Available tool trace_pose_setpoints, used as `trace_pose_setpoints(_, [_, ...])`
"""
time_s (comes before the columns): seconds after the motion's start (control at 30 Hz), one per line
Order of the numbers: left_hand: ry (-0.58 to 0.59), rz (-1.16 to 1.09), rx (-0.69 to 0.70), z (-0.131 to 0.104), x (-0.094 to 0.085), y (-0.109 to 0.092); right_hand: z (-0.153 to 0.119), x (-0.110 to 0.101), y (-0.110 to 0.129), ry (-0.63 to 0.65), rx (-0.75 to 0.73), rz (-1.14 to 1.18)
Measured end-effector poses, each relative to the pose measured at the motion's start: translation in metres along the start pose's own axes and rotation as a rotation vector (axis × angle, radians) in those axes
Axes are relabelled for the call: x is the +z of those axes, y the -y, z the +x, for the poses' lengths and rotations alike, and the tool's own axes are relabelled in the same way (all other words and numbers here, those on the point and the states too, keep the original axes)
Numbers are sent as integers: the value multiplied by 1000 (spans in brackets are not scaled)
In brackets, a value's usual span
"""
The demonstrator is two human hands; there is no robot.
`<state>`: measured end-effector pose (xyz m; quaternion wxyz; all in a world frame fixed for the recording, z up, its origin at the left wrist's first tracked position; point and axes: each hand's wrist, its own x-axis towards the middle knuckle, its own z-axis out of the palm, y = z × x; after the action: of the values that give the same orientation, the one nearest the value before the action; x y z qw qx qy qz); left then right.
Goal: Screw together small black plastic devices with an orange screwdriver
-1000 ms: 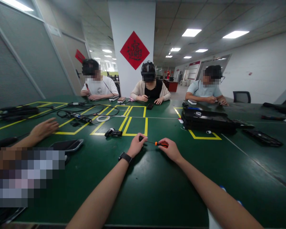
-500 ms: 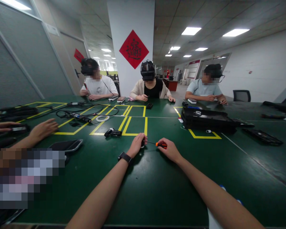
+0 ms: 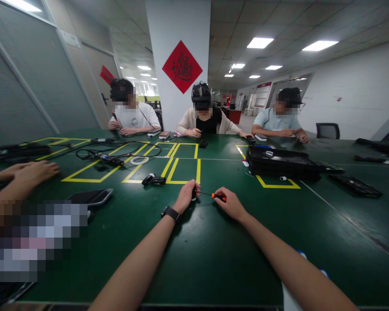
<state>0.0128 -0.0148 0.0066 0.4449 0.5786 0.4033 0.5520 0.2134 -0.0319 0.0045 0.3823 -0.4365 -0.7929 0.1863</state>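
Note:
My left hand (image 3: pixel 186 194), with a black watch (image 3: pixel 170 213) at the wrist, is closed around a small black-and-white object (image 3: pixel 193 194). Fingers cover most of that object, so its kind is unclear. Pinched in my right hand (image 3: pixel 231 203) is a screwdriver (image 3: pixel 219 198) with an orange-and-black handle. Its thin shaft points left, and the tip reaches the small object at my left fingertips. Whether the tip sits in a screw cannot be made out. Both hands are low over the green table (image 3: pixel 194 268).
Small black parts (image 3: pixel 154 179) lie beyond my left hand. A black case (image 3: pixel 282 162) and a flat black panel (image 3: pixel 355 185) are at right. Cables (image 3: pixel 106 157) and a white ring (image 3: pixel 139 160) are at left. A neighbour's hands (image 3: pixel 35 172) rest nearby; several people sit around the table.
My hands stay in place; the screwdriver handle has turned slightly in my right fingers. The neighbour's hands at left have drawn back leftward. The person opposite has stretched an arm to the right.

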Motion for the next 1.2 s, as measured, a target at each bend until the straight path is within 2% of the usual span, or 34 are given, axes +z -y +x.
trace_pose_setpoints(0.57, [-72,-25,-17,0,1,3,-1,-1,-1,-24,-16,24])
trace_pose_setpoints(1.0, [3,-28,1,4,-2,11,0,2,-4,8,-43,-7])
trace_pose_setpoints(1.2, [10,133,6,5,-3,14,3,3,-5,5,-88,-93])
